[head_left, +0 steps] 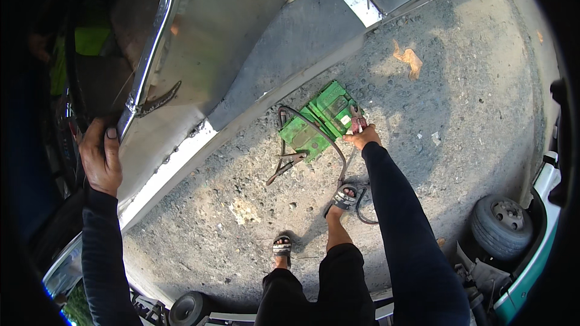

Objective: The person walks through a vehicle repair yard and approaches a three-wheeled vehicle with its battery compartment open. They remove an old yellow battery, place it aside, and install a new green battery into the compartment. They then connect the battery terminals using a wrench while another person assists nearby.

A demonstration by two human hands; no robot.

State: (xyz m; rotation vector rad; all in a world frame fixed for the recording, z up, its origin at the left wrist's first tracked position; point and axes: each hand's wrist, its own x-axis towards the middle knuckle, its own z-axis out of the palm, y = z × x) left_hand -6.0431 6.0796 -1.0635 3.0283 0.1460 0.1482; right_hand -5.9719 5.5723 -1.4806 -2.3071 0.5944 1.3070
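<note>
Two green car batteries (302, 137) stand side by side on the gritty ground. My right hand (365, 137) is closed on a red-handled battery clamp (357, 119), whose jaws are at the right-hand battery's near right corner. A dark cable (342, 156) loops over the batteries and down toward my foot. Another battery clamp (295, 158), dull metal, is at the left battery's near edge. On the left, my left hand (101, 156) has its fingers curled over the vehicle's metal frame, beside a shiny metal tube (145, 63). Its fingertips are partly hidden in shadow.
The bare metal side panel (199, 36) of a vehicle slants across the upper left. A curved dark metal piece (160, 99) juts from the tube. At right are a wheel (501, 227) and a green-and-white body edge (538, 247). A crumpled brown scrap (409, 60) lies beyond the batteries.
</note>
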